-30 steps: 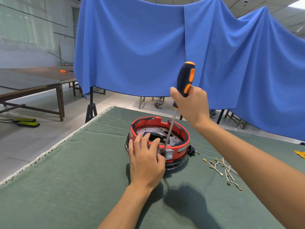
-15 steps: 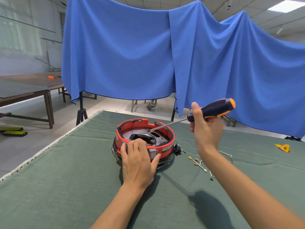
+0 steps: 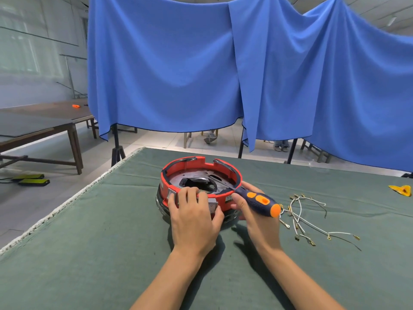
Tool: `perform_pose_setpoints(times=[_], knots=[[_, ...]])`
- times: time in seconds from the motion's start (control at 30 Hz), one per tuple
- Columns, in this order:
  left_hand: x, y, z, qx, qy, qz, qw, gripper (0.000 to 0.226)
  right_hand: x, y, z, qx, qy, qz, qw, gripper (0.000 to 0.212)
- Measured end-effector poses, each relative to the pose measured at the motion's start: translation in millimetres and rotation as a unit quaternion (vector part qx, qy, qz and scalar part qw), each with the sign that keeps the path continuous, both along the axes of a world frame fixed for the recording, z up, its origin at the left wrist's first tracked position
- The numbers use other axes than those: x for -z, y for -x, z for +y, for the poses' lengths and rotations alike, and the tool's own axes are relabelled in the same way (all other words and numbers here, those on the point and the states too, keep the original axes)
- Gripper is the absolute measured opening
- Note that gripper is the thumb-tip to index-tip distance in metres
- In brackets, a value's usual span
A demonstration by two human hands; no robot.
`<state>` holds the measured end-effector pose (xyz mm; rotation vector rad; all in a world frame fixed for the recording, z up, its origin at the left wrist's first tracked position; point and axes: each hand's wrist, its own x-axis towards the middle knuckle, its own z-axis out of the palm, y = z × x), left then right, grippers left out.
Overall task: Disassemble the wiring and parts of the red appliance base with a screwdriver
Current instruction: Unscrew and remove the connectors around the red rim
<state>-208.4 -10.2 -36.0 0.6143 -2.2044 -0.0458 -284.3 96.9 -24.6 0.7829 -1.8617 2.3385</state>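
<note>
Red appliance base (image 3: 223, 199) sits on the green cloth-covered table (image 3: 100, 253), toward the far side and nearer the left edge than the right. That left edge runs diagonally from the lower left up to the far corner just behind the base, with bare floor beyond it. Broad green cloth lies free between the base and the near edge, broken only by the two forearms. To the right, a loose tangle of white wires (image 3: 306, 218) with small metal terminals lies near the base but apart from it, and a yellow scrap (image 3: 401, 190) rests well beyond that.

Left hand (image 3: 194, 217) lies palm down over the near rim, its fingers bent over the red wall and holding it. Right hand (image 3: 250, 208) is just beside it on the right, fingers wrapped round the orange-and-dark handle of the screwdriver (image 3: 257, 201). The tool lies almost flat, handle end toward the wires, its shaft reaching over the rim into the base; the tip seems to rest on the metal plate inside, though that is hard to make out.
</note>
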Motion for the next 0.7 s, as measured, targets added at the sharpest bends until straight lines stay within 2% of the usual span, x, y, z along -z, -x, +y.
perform_pose_setpoints(times=[0.1, 0.23, 0.33, 0.47, 0.6, 0.7], knots=[[-2, -3, -2, 0.038, -0.030, 0.051, 0.998, 0.036, 2, 0, 3, -0.036, -0.003, -0.022, 0.999, 0.032], [-4, -5, -4, 0.141, -0.030, 0.134, 0.980, 0.026, -1, -4, 4, -0.092, -0.020, -0.006, 0.996, 0.021], [-3, -6, -3, 0.197, 0.000, 0.117, 0.973, 0.026, -11, -4, 3, -0.105, -0.033, 0.000, 0.994, 0.014], [-3, -7, -3, 0.238, 0.037, 0.104, 0.965, 0.031, -23, -3, 10, -0.140, -0.040, 0.017, 0.989, 0.031], [-2, -9, -2, 0.212, 0.003, 0.064, 0.975, 0.052, -35, 4, 20, -0.122, -0.022, 0.045, 0.991, 0.030], [-1, -12, -8, 0.149, -0.011, 0.051, 0.987, 0.048, -43, 11, 31, -0.101, 0.009, 0.065, 0.993, 0.026]])
